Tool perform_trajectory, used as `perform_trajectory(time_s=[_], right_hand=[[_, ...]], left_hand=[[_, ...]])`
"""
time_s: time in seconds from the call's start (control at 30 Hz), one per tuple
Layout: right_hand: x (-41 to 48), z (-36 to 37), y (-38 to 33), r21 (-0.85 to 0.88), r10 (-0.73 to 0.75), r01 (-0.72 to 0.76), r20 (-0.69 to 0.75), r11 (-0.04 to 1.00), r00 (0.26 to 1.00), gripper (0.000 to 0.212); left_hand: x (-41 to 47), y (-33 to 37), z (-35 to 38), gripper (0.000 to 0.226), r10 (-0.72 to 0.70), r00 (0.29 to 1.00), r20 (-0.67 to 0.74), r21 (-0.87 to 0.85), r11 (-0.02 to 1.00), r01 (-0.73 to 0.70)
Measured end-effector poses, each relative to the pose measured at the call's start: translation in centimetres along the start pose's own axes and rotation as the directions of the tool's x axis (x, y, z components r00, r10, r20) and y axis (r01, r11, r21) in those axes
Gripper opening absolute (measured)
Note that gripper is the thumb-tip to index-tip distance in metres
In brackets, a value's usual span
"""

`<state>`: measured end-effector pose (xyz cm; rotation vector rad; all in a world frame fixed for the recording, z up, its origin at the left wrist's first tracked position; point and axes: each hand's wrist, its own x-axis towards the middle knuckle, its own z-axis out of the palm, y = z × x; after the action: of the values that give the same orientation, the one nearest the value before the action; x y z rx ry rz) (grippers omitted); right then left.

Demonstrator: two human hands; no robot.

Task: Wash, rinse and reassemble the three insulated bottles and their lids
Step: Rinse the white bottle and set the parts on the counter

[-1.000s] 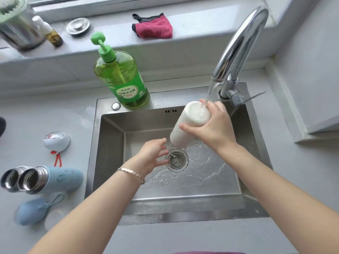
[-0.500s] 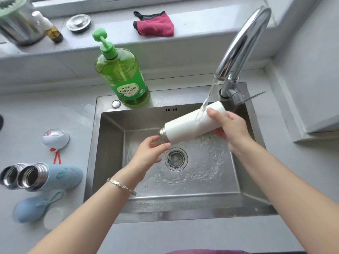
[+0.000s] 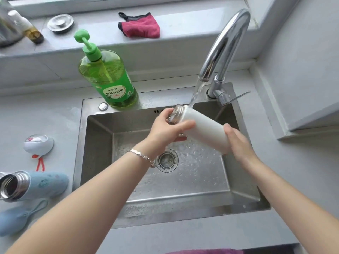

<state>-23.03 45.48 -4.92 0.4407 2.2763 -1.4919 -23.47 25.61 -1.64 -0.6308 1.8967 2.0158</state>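
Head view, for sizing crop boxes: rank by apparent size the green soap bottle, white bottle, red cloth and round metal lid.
1. green soap bottle
2. white bottle, partly covered
3. red cloth
4. round metal lid
The last two lie farther away.

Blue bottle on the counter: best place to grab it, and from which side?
Grip the blue bottle round mid-body, from above. It lies on its side on the counter, open steel mouth pointing left, so the round barrel faces up.
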Motion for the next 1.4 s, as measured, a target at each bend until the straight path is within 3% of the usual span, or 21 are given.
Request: perform_trajectory(time_s=[0.1, 0.23, 0.3, 0.37, 0.43, 0.5, 0.6, 0.7, 0.77, 0.83, 0.93, 0.97, 1.03, 1.13, 1.27, 1.4], right_hand=[[0.1, -0.8, -0.1, -0.197, -0.236, 0.234, 0.01, 0.952, 0.972, 0.088], [-0.3, 1.6, -2.7, -0.452, -0.361, 0.473, 0.314, 0.757, 0.878, 0.098], [0.2, 2.7, -3.5, -0.429, -0.386, 0.474, 0.278, 0.769, 0.879, 0.087], [0.6, 3.0, -4.0, -0.254, -0.325, 0.409, 0.314, 0.876, 0.892, 0.075], [0.8, 3.0, -4.2, -0.078, -0.262, 0.321, 0.415, 0.944, 0.871, 0.066], [0.8, 3.3, -4.2, -0.006, -0.238, 0.27, 0.455, 0.963, 0.858, 0.06], [0.4, 3.8, -4.0, -0.135, -0.231, 0.299, 0.371, 0.945, 0.9, 0.064], [-0.1, 4.4, -3.9, -0.29, -0.284, 0.357, 0.265, 0.888, 0.922, 0.07], [-0.3, 4.7, -3.8, -0.467, -0.361, 0.408, 0.192, 0.784, 0.913, 0.069], [-0.4, 4.9, -3.4, -0.538, -0.396, 0.427, 0.18, 0.727, 0.9, 0.073], [-0.3, 5.1, -2.2, -0.302, -0.347, 0.371, 0.131, 0.878, 0.929, 0.075], [-0.2, 5.2, -1.8, -0.235, -0.328, 0.344, 0.104, 0.909, 0.939, 0.074], [0.0, 5.7, -1.1, -0.152, -0.309, 0.318, 0.079, 0.936, 0.948, 0.072], [0.2, 6.7, -0.8, -0.069, -0.289, 0.295, 0.083, 0.953, 0.954, 0.07], [0.3, 8.1, -0.6, -0.02, -0.282, 0.284, 0.073, 0.959, 0.957, 0.068], [-0.3, 8.4, -0.5, -0.008, -0.269, 0.271, 0.109, 0.962, 0.957, 0.068]], left_hand=[[0.3, 0.6, -0.1, 0.039, 0.02, 1.0, 0.015, 0.108, 0.994, -0.021], [0.0, 0.8, 0.1, 0.042, 0.093, 0.995, 0.047, 0.265, 0.959, -0.102], [0.0, 0.8, -0.1, 0.04, 0.123, 0.992, 0.035, 0.343, 0.931, -0.127], [0.1, 1.1, -0.7, 0.035, 0.179, 0.981, 0.07, 0.434, 0.881, -0.191], [0.3, 1.7, -1.4, 0.036, 0.286, 0.944, 0.164, 0.541, 0.774, -0.329], [0.7, 2.3, -1.8, 0.039, 0.373, 0.88, 0.293, 0.635, 0.612, -0.471], [1.0, 2.7, -1.6, 0.036, 0.382, 0.85, 0.362, 0.769, 0.393, -0.504], [1.1, 3.0, -1.3, 0.031, 0.34, 0.89, 0.304, 0.851, 0.322, -0.414], [1.1, 3.2, -1.4, 0.028, 0.234, 0.939, 0.254, 0.903, 0.29, -0.317], [0.6, 3.4, -1.6, 0.038, 0.153, 0.968, 0.201, 0.896, 0.37, -0.244], [-0.6, 2.6, -2.7, 0.048, 0.107, 0.99, 0.095, 0.683, 0.717, -0.143], [-1.1, 2.0, -3.2, 0.043, 0.098, 0.993, 0.068, 0.619, 0.777, -0.12], [-2.1, 0.0, -4.7, 0.029, 0.073, 0.997, 0.022, 0.596, 0.799, -0.072], [-3.6, -3.1, -7.2, 0.013, -0.006, 0.998, -0.063, 0.666, 0.745, 0.047], [-5.3, -5.6, -8.9, 0.01, -0.118, 0.981, -0.157, 0.649, 0.736, 0.192], [-6.3, -6.4, -9.0, 0.011, -0.156, 0.972, -0.173, 0.585, 0.778, 0.229]])
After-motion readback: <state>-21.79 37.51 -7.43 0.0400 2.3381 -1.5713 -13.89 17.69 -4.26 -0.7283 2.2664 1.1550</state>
